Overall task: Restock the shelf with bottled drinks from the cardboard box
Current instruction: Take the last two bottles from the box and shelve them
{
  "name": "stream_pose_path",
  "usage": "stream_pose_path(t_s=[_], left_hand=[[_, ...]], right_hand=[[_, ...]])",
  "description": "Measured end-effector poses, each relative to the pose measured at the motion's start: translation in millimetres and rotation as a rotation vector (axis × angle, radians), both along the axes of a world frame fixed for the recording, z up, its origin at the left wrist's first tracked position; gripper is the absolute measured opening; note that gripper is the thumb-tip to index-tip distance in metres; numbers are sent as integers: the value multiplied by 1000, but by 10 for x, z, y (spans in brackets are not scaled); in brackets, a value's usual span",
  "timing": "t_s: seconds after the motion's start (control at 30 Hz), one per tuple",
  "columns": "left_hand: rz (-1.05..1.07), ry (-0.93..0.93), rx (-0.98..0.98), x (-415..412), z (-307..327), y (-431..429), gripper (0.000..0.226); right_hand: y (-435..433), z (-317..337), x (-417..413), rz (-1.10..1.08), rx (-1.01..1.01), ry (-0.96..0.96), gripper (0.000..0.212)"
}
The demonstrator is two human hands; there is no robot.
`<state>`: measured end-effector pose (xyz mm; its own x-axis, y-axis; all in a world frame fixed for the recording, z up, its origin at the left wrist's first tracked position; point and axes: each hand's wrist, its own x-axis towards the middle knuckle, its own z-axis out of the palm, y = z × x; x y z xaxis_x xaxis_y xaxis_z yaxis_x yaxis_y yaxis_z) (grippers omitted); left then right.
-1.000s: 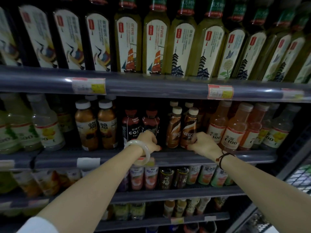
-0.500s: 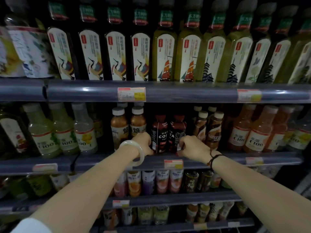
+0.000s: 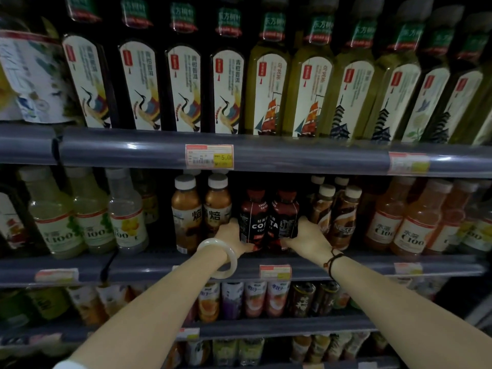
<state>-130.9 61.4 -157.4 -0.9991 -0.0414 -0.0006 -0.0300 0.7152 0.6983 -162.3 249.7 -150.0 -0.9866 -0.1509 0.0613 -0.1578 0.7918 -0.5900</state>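
Two dark red Costa coffee bottles stand side by side on the middle shelf. My left hand, with a pale bangle on its wrist, grips the base of the left Costa bottle. My right hand, with a dark cord bracelet, holds the base of the right Costa bottle. Both bottles are upright at the shelf's front edge. The cardboard box is out of view.
Brown milk-tea bottles stand left of my hands, Nescafe bottles to the right. C100 drinks fill both ends. Tall tea bottles line the upper shelf; small cans sit below.
My right hand left the Nescafe bottles and moved left onto the right Costa bottle. My left hand stayed at the left Costa bottle. The view shifted left and up.
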Motion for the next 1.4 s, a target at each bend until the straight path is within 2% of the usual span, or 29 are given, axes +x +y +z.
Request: stream_pose_path(t_s=[0.13,0.27,0.4,0.57,0.73,0.83,0.93,0.97,1.07,1.2,1.4], left_hand=[[104,22,-35,-84,-93,68,49],[182,46,-80,-161,-86,114,43],[168,56,-100,-214,-91,157,43],[161,51,-56,-222,-70,177,45],[80,5,-5,-96,-29,166,50],[29,-47,-42,19,1,130,45],[-10,-109,-108,84,0,32,26],[-18,-122,-137,110,5,-4,28],[-26,-138,-224,229,71,-127,50],[-28,-112,-284,344,178,-377,36],[47,-34,-221,517,262,-897,26]], right_hand=[[25,-121,-84,18,-78,-11,55],[87,-158,-134,74,-63,19,48],[151,-179,-187,108,-68,35,37],[179,-257,-274,100,-85,40,36],[192,-174,-217,126,-16,36,17],[208,-72,-141,130,35,0,28],[207,8,-43,118,109,-16,39],[192,29,0,117,129,-16,42],[66,73,131,144,185,-52,36],[-218,119,272,210,159,-58,30],[-764,157,461,216,112,-78,29]])
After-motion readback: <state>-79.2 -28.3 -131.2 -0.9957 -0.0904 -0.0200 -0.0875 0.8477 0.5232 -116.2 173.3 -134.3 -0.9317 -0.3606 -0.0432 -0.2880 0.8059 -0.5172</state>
